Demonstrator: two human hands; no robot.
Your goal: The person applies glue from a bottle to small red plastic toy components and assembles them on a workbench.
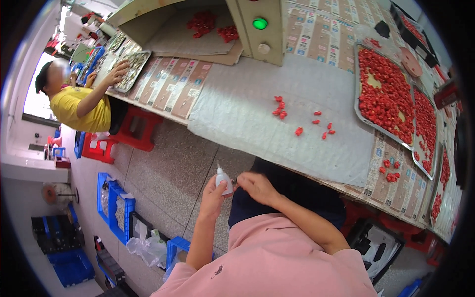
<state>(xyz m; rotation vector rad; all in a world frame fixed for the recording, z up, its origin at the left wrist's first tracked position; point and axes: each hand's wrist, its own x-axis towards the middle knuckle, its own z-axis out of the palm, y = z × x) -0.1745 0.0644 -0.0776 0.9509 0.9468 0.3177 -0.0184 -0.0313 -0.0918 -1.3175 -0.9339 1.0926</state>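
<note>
Shirt [282,262]: showing plain soft pink, creasing into loose folds near the hem
Sleeves [354,265]: matching the pink, cutting off short near the elbows
Chest mark [217,271]: showing small and dark on the left side, looking stitched, blurring too much for making out its figure
Trousers [316,205]: showing very dark navy, nearing black
Left hand [213,199]: appearing bare
Right hand [260,188]: appearing bare too

The head view looks steeply down and forward from the wearer's head through a wide fisheye lens, ringed by a dark rim. The wearer's pink fabric shirt [282,252] sits nearest, along the lower edge; the bare left hand [213,197] and bare right hand [259,188] are close, near the middle; a co-worker in a yellow shirt [79,108] is well off leftward.
</note>
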